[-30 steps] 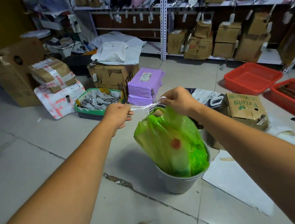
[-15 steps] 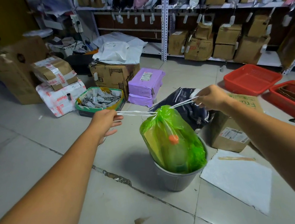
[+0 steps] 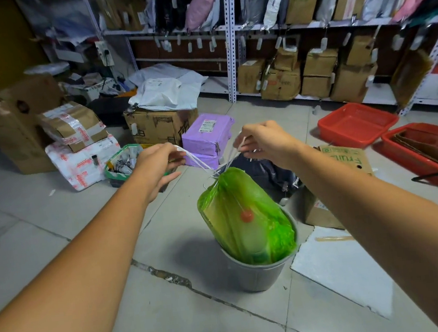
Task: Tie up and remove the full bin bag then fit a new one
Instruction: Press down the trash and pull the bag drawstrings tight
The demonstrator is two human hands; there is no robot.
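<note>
A full green bin bag (image 3: 245,217) sits in a grey bin (image 3: 255,276) on the tiled floor (image 3: 15,230), its neck gathered shut. Above it, the left hand (image 3: 158,167) and right hand (image 3: 264,141) each keep a grip pinched on the white drawstrings (image 3: 195,159). Purple parcels (image 3: 207,134) and stocked shelves (image 3: 229,41) stand behind.

On my feed the green bin bag (image 3: 233,205) was see-through and stuffed full, its neck cinched to a point. It leaned up and left out of the grey bin (image 3: 257,276), bottom end sitting inside. The white drawstrings (image 3: 198,160) ran up from the neck in a V, pinched by the left hand (image 3: 157,164) and right hand (image 3: 267,141). An orange-red blob (image 3: 246,216) showed through the plastic.
</note>
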